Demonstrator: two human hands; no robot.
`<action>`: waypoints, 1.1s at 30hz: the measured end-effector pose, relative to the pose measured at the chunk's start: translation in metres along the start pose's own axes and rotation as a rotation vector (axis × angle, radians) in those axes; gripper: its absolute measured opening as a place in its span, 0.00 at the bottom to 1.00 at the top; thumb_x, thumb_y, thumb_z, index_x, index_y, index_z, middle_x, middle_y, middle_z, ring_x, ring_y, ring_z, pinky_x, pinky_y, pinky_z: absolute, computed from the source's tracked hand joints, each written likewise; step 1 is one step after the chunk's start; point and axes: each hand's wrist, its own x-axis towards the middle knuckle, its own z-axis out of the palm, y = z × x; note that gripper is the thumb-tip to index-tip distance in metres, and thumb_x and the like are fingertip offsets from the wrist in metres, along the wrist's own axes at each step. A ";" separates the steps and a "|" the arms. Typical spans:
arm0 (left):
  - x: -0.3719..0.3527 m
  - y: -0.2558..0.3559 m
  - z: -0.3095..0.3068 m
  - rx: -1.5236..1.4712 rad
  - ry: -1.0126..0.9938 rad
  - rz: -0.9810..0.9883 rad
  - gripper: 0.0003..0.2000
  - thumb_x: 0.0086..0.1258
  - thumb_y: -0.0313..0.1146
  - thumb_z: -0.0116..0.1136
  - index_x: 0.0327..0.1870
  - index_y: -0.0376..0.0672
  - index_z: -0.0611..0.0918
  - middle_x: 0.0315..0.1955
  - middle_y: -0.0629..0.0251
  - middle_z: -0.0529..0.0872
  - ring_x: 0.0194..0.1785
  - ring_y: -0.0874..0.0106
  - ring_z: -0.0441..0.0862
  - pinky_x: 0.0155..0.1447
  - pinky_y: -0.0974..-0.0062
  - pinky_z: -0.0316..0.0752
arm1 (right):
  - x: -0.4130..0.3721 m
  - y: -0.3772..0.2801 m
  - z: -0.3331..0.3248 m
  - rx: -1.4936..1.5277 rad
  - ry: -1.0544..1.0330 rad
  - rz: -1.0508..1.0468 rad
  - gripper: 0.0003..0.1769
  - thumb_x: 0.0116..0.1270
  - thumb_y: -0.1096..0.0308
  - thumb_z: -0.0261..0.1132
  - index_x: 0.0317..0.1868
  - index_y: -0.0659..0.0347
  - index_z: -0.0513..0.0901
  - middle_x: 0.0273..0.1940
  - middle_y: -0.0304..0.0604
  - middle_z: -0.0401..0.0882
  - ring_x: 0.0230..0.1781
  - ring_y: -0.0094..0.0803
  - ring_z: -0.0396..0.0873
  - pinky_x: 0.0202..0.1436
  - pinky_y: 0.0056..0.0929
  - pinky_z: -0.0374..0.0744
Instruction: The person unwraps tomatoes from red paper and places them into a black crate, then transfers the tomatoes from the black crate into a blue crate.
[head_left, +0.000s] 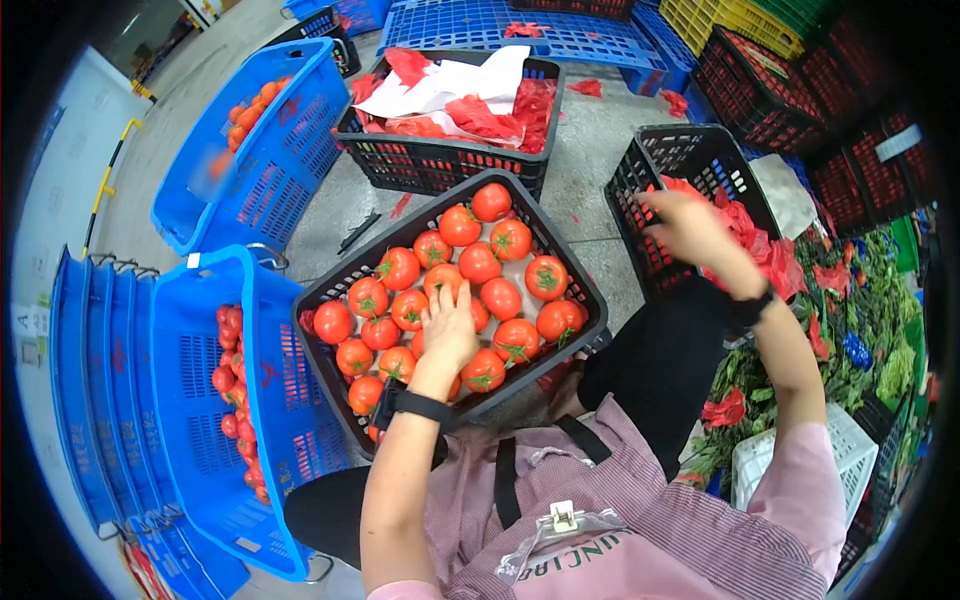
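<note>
My left hand [450, 330] lies over the ripe tomatoes in a black crate [590, 345], its fingers stretched out and touching them. The tomatoes [510, 240] are red with green stems, mostly set stem up on a pale liner. To the right, my right hand [695, 225] is blurred by motion above a second black crate [690, 150]; its fingers look apart, with nothing visible in them. Crumpled red plastic [745, 225] lies beneath that hand. At the upper left, an orange-red round shape [215, 172], smeared by motion, appears at a blue basket [265, 190] holding more tomatoes.
Another blue basket [275, 400] with tomatoes stands at left, beside stacked blue baskets [95, 390]. Ahead sits a black crate [430, 165] of red wrapping and white paper. Green trimmings [880, 310] and a white crate [850, 450] are at right. Blue pallets [520, 30] lie behind.
</note>
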 end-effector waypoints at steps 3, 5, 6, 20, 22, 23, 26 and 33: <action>0.005 -0.023 0.023 -0.036 -0.037 0.130 0.32 0.62 0.26 0.53 0.69 0.43 0.59 0.67 0.49 0.59 0.71 0.47 0.55 0.70 0.51 0.57 | 0.038 -0.059 0.085 0.093 -0.173 -0.602 0.28 0.52 0.74 0.63 0.57 0.55 0.74 0.55 0.47 0.73 0.56 0.43 0.73 0.56 0.38 0.75; 0.008 -0.024 0.037 0.169 -0.067 0.215 0.31 0.59 0.26 0.56 0.67 0.41 0.63 0.65 0.50 0.62 0.69 0.49 0.57 0.67 0.52 0.63 | 0.047 -0.077 0.138 -0.283 -0.207 -0.780 0.27 0.56 0.71 0.60 0.59 0.52 0.71 0.54 0.46 0.73 0.54 0.39 0.75 0.53 0.37 0.77; 0.006 -0.021 0.039 0.219 0.018 0.232 0.29 0.60 0.24 0.53 0.65 0.41 0.65 0.63 0.55 0.65 0.67 0.50 0.60 0.64 0.54 0.66 | 0.048 -0.081 0.144 -0.281 -0.209 -0.783 0.27 0.56 0.71 0.60 0.59 0.52 0.71 0.54 0.46 0.73 0.54 0.39 0.75 0.53 0.37 0.77; -0.029 -0.038 -0.005 -0.651 0.295 -0.031 0.36 0.48 0.28 0.69 0.61 0.41 0.66 0.52 0.54 0.74 0.57 0.59 0.73 0.55 0.69 0.75 | 0.065 -0.101 0.153 0.287 -0.533 -0.295 0.48 0.45 0.52 0.73 0.67 0.51 0.62 0.57 0.55 0.66 0.57 0.53 0.69 0.58 0.45 0.73; -0.053 -0.055 -0.042 -1.535 0.129 -0.228 0.34 0.55 0.33 0.69 0.63 0.42 0.65 0.54 0.56 0.74 0.55 0.64 0.76 0.54 0.67 0.77 | 0.061 -0.122 0.160 0.098 -0.507 -0.214 0.42 0.47 0.35 0.68 0.57 0.53 0.74 0.54 0.53 0.68 0.57 0.51 0.70 0.57 0.45 0.72; -0.076 -0.059 -0.085 -1.869 0.018 -0.342 0.31 0.59 0.33 0.66 0.63 0.43 0.65 0.54 0.59 0.75 0.53 0.67 0.78 0.52 0.61 0.78 | 0.063 -0.128 0.167 0.057 -0.445 -0.167 0.44 0.44 0.31 0.67 0.55 0.53 0.76 0.51 0.52 0.71 0.54 0.50 0.72 0.54 0.44 0.74; -0.138 -0.109 -0.136 -2.128 0.191 -0.377 0.26 0.63 0.36 0.63 0.61 0.44 0.67 0.52 0.59 0.77 0.52 0.64 0.78 0.49 0.60 0.79 | 0.077 -0.160 0.157 -0.256 -0.558 -0.148 0.48 0.38 0.26 0.66 0.52 0.54 0.79 0.49 0.52 0.73 0.51 0.49 0.75 0.51 0.43 0.76; -0.261 -0.275 -0.147 -2.205 0.912 -0.547 0.23 0.65 0.42 0.61 0.58 0.43 0.71 0.54 0.58 0.76 0.57 0.63 0.74 0.57 0.64 0.76 | 0.091 -0.189 0.166 -0.362 -0.702 -0.007 0.46 0.38 0.25 0.65 0.41 0.62 0.85 0.50 0.52 0.76 0.49 0.47 0.77 0.51 0.39 0.76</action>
